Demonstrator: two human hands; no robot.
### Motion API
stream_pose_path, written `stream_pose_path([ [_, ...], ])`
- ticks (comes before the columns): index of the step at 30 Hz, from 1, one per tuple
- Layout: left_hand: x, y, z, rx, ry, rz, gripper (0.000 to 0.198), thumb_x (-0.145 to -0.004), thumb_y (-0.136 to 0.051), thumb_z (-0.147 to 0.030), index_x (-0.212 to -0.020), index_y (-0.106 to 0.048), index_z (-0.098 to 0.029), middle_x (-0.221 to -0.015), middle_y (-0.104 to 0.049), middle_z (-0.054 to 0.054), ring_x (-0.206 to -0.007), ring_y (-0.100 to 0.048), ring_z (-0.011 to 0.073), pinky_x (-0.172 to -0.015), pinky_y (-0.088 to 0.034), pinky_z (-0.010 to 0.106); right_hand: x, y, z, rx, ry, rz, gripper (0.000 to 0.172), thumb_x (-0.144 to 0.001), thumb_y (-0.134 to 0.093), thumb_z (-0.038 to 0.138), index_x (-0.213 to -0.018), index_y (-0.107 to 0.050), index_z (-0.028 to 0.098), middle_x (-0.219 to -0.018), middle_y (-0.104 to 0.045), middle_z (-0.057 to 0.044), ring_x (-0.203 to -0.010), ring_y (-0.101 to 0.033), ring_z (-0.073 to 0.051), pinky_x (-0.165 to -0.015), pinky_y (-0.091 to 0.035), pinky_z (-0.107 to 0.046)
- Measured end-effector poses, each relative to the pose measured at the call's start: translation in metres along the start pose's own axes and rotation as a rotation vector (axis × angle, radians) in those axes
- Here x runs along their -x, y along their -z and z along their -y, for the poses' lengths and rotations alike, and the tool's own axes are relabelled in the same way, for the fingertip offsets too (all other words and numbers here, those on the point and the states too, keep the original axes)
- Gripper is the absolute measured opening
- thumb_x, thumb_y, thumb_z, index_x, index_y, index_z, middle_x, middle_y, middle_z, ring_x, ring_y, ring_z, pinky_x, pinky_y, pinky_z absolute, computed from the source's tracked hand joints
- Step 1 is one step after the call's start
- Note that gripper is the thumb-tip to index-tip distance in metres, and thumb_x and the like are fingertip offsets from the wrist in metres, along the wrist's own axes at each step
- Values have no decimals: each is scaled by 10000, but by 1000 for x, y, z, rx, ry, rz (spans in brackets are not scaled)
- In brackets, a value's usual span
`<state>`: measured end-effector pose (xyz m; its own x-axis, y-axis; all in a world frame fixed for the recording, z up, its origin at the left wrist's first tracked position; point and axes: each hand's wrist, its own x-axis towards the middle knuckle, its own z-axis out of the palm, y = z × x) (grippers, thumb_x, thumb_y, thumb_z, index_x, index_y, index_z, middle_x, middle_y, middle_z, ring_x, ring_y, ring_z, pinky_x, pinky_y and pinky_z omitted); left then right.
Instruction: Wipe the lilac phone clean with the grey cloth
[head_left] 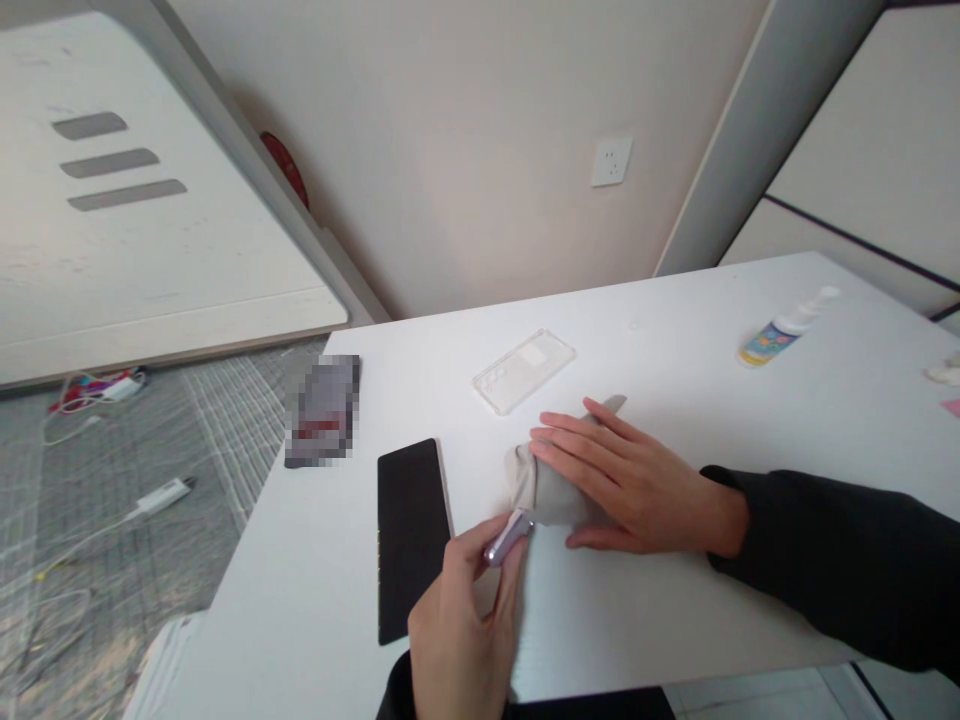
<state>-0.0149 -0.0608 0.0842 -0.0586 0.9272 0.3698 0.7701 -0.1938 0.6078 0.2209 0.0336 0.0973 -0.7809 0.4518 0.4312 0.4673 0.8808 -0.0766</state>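
My left hand (469,610) pinches the end of a slim, shiny pale-purple phone (508,538) between thumb and fingers, low over the white table (645,620). The rest of the phone is hidden under a grey cloth (551,495). On top of that cloth lies my right hand (626,480), palm down, its fingers stretched out toward the left. A bunched fold of the cloth sticks out left of the fingertips, and a corner shows beyond them. Just behind the hands rests a clear phone case (523,370).
Left of my left hand lies a black, flat notebook-like object (412,540); a pixelated dark item (324,410) is near the left edge. A pump spray bottle (784,330) is at the back right. Cables and a white charger (161,497) lie on the floor.
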Motion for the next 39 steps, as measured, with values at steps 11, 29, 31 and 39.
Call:
stream_pose_path([
  [11,-10,-2,-6,-129,-173,77,125,-1006,-572,-302,-894,-583,-248,-769,-740,-15,-636,-733,148,-595,-554,221,1,-2,-1,26,-66,-5,814,-1056,-475,608,-1591,-352,7,-1614,-466,-208,-1591,-263,-310,-1323,-81,-567],
  [29,-8,-6,3,-226,-399,72,325,-1084,-411,-265,-961,-694,-163,-833,-697,66,-725,-702,183,-654,-556,278,1,-3,19,-11,188,92,890,-1024,-378,750,-1642,-311,113,-1737,-260,-83,-1629,-101,-298,-1331,-20,-491],
  [31,-8,-6,1,-225,-398,74,317,-1081,-420,-260,-959,-695,-161,-805,-677,55,-711,-692,184,-654,-555,283,0,-4,17,-16,139,74,842,-1050,-346,716,-1637,-312,113,-1706,-344,-96,-1619,-170,-258,-1331,-9,-497],
  [39,-9,-6,1,-191,-457,86,326,-1082,-419,-288,-928,-678,-165,-853,-678,76,-748,-672,190,-659,-566,291,-2,-2,22,-75,156,41,862,-1005,-449,746,-1573,-424,98,-1652,-442,-99,-1602,-202,-293,-1320,-149,-510],
])
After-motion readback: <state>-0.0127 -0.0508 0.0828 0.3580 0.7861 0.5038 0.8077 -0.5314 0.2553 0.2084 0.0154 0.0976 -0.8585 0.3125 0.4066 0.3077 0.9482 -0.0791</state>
